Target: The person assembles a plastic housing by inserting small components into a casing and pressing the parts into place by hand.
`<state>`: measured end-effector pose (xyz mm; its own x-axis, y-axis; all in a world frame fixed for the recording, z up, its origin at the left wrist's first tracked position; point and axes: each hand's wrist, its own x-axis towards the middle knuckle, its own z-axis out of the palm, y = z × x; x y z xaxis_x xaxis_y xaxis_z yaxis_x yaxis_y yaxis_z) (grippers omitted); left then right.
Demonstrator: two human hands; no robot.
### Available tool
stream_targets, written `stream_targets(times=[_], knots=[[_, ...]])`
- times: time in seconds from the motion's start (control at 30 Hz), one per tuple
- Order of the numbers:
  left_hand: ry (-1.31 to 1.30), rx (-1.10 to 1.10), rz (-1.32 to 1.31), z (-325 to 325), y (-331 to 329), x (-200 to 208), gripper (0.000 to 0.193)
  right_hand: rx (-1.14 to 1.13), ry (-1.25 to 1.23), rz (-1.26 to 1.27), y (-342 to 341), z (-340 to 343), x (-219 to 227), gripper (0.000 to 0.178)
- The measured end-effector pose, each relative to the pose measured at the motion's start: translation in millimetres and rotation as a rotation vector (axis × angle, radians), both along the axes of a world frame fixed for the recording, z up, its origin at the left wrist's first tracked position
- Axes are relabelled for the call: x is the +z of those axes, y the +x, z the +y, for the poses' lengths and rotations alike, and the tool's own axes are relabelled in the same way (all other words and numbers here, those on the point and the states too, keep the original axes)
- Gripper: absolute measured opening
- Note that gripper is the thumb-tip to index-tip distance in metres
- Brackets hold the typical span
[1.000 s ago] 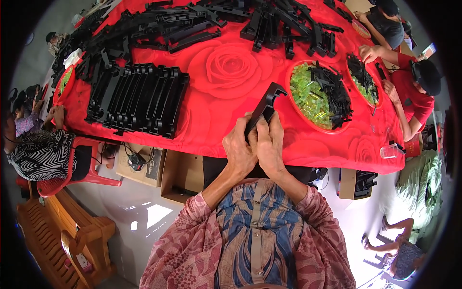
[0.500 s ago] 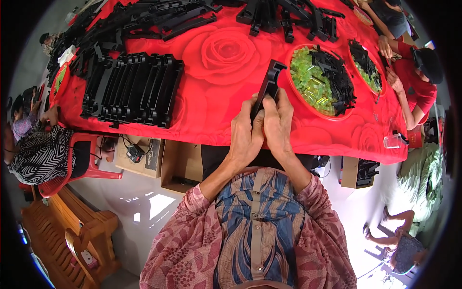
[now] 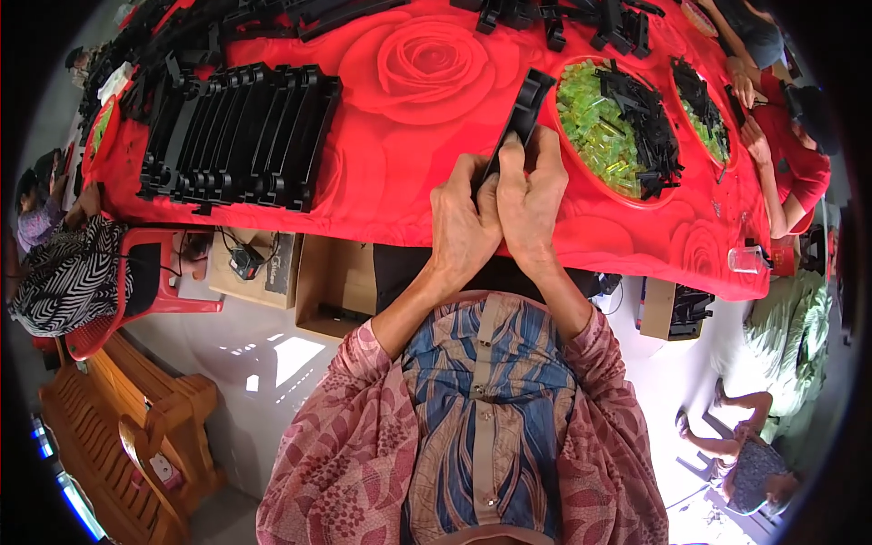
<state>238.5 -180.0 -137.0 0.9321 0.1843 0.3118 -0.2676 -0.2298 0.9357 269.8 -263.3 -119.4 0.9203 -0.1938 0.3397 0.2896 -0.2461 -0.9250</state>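
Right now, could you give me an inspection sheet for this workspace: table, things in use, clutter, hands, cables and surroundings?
Surface: table under a red rose-patterned cloth.
Things in use: long black part, held, far end pointing away from the body; row of black parts to the left; round container of green-yellow and black pieces to the right.
Clutter: loose black parts piled along the far side; clear cup near the right edge.
Hands: left hand and right hand, both closed around the long black part.
Cables: dark cable by a cardboard box, below the table.
Surroundings: red chair and wooden bench at left; other people on both sides.
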Motion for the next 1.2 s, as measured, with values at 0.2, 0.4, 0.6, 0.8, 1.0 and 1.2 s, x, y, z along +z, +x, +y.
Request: stream_targets(times=[0.2, 0.4, 0.6, 0.8, 1.0, 1.2], knots=[[-0.203, -0.008, -0.024, 1, -2, -7, 0.008, 0.063, -0.04, -0.013, -12, 3, 2, 0.027], [-0.427, -0.113, 0.017, 9, -11, 2, 0.005, 0.158, 0.057, -0.098, -27, 7, 6, 0.047], [-0.499, -0.11, 0.058, 6, -11, 1, 0.003, 0.179, 0.152, -0.029, -30, 9, 7, 0.049], [-0.366, -0.093, 0.0, 4, -8, -5, 0.007, 0.2, 0.174, -0.039, -26, 8, 12, 0.042], [-0.019, 0.039, -0.105, -2, -12, -4, 0.023, 0.083, 0.249, 0.156, -23, 2, 19, 0.014], [0.13, 0.119, -0.203, -1, -11, -16, 0.038, 0.148, 0.587, 0.238, -21, 0, 13, 0.016]])
